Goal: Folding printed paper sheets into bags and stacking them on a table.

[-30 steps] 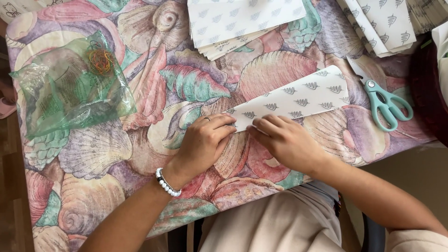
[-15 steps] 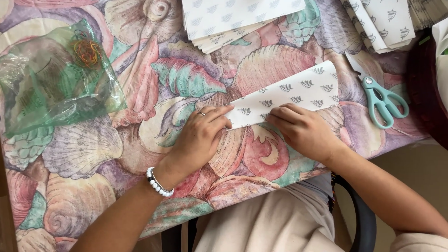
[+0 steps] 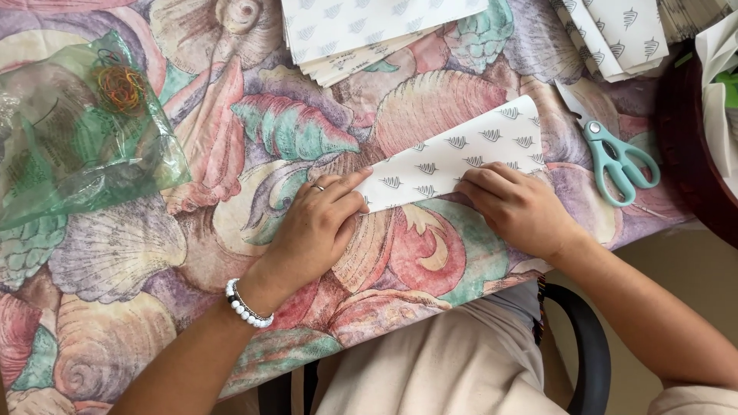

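Patterned paper (image 3: 461, 157) under both hands; bag (image 3: 77, 146) (rubber bands inside).

Table covered by a tablecloth (image 3: 115, 253) printed with big seashells — pinks, greens, mauves. Below the table's near edge, plain beige floor (image 3: 653, 253). Black curved chair armrest (image 3: 588, 338) shows at lower right. A dark maroon rounded object (image 3: 684, 154) sits at the right edge — can't tell what. Light soft, even.
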